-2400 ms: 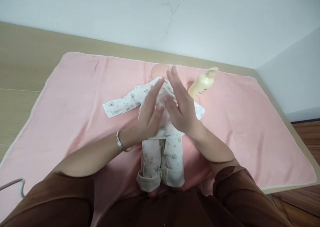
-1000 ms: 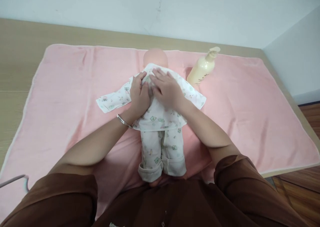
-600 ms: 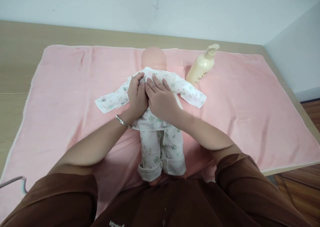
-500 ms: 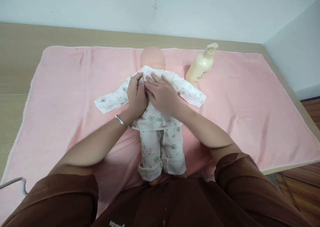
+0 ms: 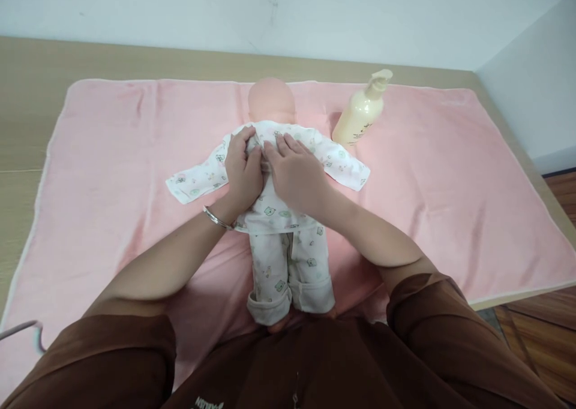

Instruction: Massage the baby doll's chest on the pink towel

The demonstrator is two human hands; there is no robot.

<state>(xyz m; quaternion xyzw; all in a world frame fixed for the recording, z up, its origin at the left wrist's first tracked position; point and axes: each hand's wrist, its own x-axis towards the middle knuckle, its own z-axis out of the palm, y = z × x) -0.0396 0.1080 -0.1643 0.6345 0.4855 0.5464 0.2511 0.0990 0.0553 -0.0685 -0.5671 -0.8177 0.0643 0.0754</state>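
Observation:
A baby doll (image 5: 272, 100) lies stretched out in front of me, its head away from me and no facial features showing. It wears a white printed shirt (image 5: 270, 214) with both sleeves spread and matching trousers (image 5: 270, 268) with turned-up cuffs. My left hand (image 5: 244, 172) is curled at the upper left of the torso, fingers bent and closed on the shirt cloth, thumb towards the middle. Beside it my right hand (image 5: 297, 172) lies flat on the upper torso with fingers stretched out, holding nothing. The cloth under both palms is hidden.
A pink blanket (image 5: 108, 133) covers much of the wooden table (image 5: 27, 109). To the right of the doll's head stands a cream pump bottle (image 5: 360, 115). A white wall (image 5: 180, 13) rises behind the table. A thin cord (image 5: 27, 325) shows at lower left.
My right hand has shifted slightly right on the shirt, its fingers drawing away from my left thumb. My left hand stays at the same place on the torso. The view has moved slightly.

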